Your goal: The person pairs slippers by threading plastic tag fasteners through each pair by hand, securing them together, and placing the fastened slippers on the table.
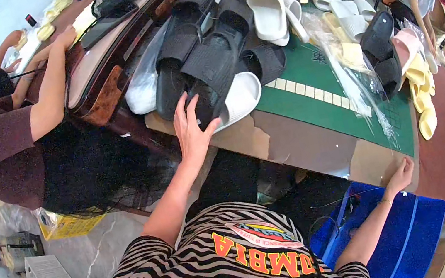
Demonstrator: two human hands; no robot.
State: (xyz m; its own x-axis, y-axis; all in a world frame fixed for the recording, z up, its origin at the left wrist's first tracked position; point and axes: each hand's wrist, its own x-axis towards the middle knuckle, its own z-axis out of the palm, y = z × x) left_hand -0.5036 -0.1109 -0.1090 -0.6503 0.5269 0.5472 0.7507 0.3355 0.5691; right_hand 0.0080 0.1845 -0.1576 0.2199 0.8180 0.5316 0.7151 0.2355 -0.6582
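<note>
My left hand (193,133) reaches to a pile of black slide sandals (209,61) at the table's near left. Its fingers are spread, and their tips touch the heel end of a black sandal. A white slide sandal (242,98) lies partly under the black ones. My right hand (400,174) is at the table's near right edge, beside a brown cardboard piece (374,163). Its fingers are curled together; whatever is in them, if anything, is too small to make out.
A green cutting mat (302,104) covers the table, with clear plastic bags (351,77) on it. White, yellow, pink and black sandals crowd the far and right sides. A blue bin (391,234) stands below my right arm. Several people sit around, one close on the left (8,141).
</note>
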